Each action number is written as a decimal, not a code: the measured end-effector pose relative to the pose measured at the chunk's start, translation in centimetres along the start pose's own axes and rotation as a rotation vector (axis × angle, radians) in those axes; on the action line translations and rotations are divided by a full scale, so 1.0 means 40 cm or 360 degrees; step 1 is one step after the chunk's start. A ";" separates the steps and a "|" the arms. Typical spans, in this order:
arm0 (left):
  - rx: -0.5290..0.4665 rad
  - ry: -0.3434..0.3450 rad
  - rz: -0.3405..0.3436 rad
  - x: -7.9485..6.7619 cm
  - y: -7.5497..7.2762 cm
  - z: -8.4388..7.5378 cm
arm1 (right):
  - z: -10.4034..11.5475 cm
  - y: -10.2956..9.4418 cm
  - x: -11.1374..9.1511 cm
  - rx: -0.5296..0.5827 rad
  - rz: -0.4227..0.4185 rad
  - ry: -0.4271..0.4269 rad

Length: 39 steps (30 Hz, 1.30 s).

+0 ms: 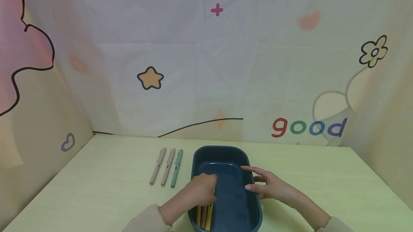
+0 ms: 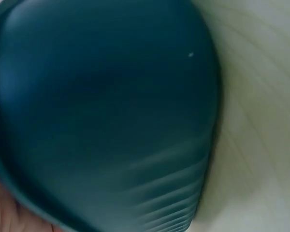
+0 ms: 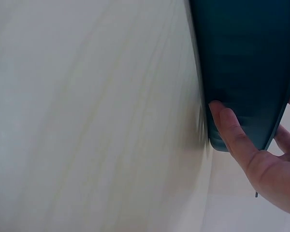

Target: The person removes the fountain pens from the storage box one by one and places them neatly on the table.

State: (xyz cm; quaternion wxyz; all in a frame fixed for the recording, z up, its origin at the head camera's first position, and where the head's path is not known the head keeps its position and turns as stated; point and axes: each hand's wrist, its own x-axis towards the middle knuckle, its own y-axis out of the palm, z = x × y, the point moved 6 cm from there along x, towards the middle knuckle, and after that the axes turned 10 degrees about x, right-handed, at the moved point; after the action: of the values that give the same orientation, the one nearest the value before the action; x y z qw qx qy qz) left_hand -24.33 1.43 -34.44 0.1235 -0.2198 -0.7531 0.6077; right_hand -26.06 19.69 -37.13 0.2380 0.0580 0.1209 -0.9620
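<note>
On the table (image 1: 122, 181), the bin (image 1: 230, 189) serves as the reference for everything else. Inside it, along its left wall, lie a left yellow pen (image 1: 198, 217), a brownish pen (image 1: 203, 217) and a right yellow pen (image 1: 209, 217). The left hand (image 1: 201, 189) is over the bin's left side, its fingers bent downward about the upper part of the right yellow pen; how firm that hold is, I cannot tell. The right hand (image 1: 267, 185) is at the bin's right wall, its fingers part-spread and gripping the wall from both sides.

Left of the bin, and apart from it, lie the pink pens (image 1: 158, 165) and the teal pen (image 1: 176, 168), roughly parallel.

My judgement of the risks: a loose pinch could let the right yellow pen roll towards the bin's bare right half. A knuckle could nudge its neighbours crooked, since they lie so close. If the right hand pulled unevenly, the bin could slide and shift its pens.

Count: 1 bin, 2 hands, 3 pens visible inside (2 yellow, 1 brownish), 3 outside (2 pink, 1 teal); the left hand may hide more.
</note>
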 end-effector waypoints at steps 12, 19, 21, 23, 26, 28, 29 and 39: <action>0.0183 0.0077 -0.0024 0.025 0.023 -0.023 | 0.002 0.003 0.001 -0.0006 0.0000 0.0000; 0.0306 0.0104 -0.0078 0.032 0.027 -0.036 | 0.009 0.001 -0.003 0.0005 0.0027 -0.0016; 0.0324 0.0102 -0.0089 0.035 0.030 -0.039 | 0.009 0.000 -0.003 0.0006 0.0025 -0.0011; 0.0312 0.0072 -0.0075 0.040 0.036 -0.038 | 0.008 -0.001 -0.002 0.0007 0.0025 -0.0009; 0.0267 0.0012 -0.0045 0.046 0.043 -0.032 | 0.007 -0.002 0.000 -0.0007 0.0011 -0.0004; 0.0218 -0.0017 -0.0044 0.047 0.045 -0.026 | 0.006 -0.002 0.000 -0.0017 0.0002 -0.0002; 0.0185 -0.0030 -0.0048 0.046 0.045 -0.023 | 0.006 -0.002 0.000 -0.0026 -0.0004 0.0000; -0.0166 -0.0083 -0.0200 0.029 0.012 -0.006 | 0.000 0.002 0.001 -0.0023 -0.0003 0.0023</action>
State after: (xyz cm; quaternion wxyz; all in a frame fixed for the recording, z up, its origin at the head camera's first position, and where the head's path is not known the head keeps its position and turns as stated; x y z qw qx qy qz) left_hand -25.15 2.29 -34.93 0.1300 -0.1622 -0.7990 0.5642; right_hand -26.08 19.61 -37.13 0.2366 0.0631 0.1295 -0.9609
